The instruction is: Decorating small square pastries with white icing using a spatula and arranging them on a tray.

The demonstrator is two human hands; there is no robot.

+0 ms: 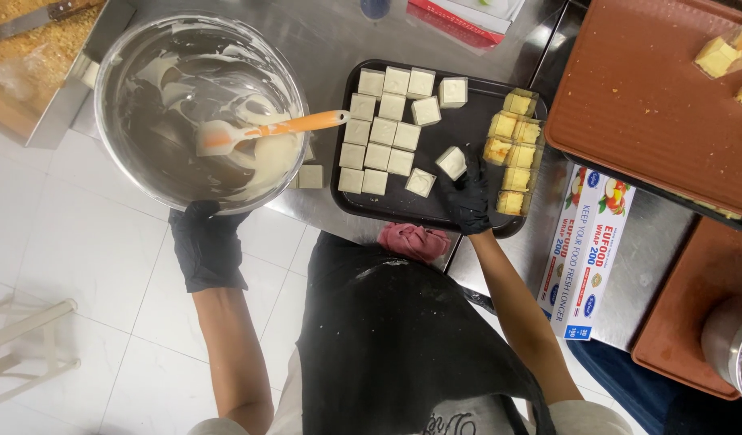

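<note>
My left hand (pixel 207 242), in a black glove, grips the near rim of a large steel bowl (pixel 113 97) smeared with white cream. An orange-handled spatula (pixel 266 129) lies across the bowl. My right hand (pixel 470 197), also gloved in black, pinches a white-coated cake cube (pixel 451 162) on a black tray (pixel 468 121). Several white-coated cubes (pixel 381 133) sit in rows on the tray's left half. Several uncoated yellow cake cubes (pixel 514 153) stand in a column along its right edge.
A large brown tray (pixel 629 105) with yellow cake pieces lies at the right. A cling-film box (pixel 584 250) lies below it, beside another brown tray (pixel 685 322). One coated cube (pixel 310 176) lies off the black tray by the bowl. A crumb container (pixel 33 56) sits top left.
</note>
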